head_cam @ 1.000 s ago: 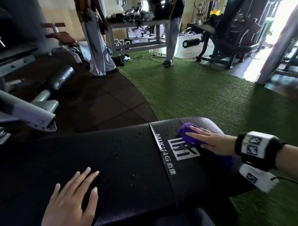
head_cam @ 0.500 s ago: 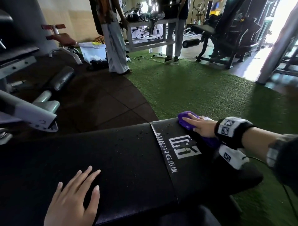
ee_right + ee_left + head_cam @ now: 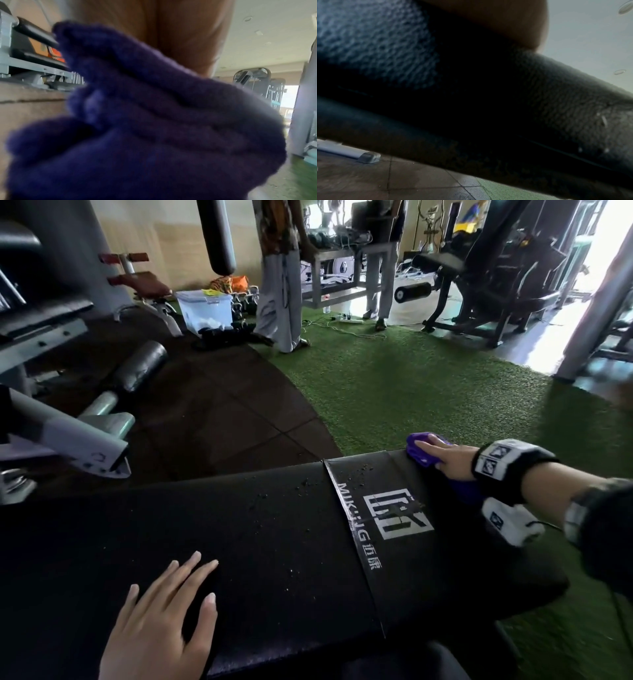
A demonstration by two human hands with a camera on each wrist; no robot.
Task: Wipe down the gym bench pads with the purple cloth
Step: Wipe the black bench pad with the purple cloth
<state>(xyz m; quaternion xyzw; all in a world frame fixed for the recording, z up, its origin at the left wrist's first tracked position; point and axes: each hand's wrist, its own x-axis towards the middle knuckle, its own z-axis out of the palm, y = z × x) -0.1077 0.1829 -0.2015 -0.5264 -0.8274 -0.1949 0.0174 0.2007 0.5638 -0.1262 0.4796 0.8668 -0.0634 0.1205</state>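
A long black bench pad (image 3: 239, 542) fills the lower head view, with a white logo (image 3: 397, 515) on its right section and dark crumbs (image 3: 363, 470) near the seam. My right hand (image 3: 442, 455) lies flat on the purple cloth (image 3: 419, 451) at the pad's far right edge, fingers straight. Seen from the right wrist, the bunched cloth (image 3: 154, 121) fills the view under my fingers (image 3: 180, 33). My left hand (image 3: 161, 621) rests flat on the pad near its front edge, fingers spread. The left wrist view shows the pad's textured surface (image 3: 556, 94) close up.
Green turf (image 3: 428, 392) lies beyond the bench on the right, dark rubber tiles (image 3: 222, 422) on the left. A grey machine arm (image 3: 68, 440) and roller pad (image 3: 140, 368) stand at left. Two people (image 3: 281, 285) stand by a metal table (image 3: 342, 268) at the back.
My right hand has slid the purple cloth from the logo area across the pad to its far right edge. The left hand stayed put. A person in the background walked to the right.
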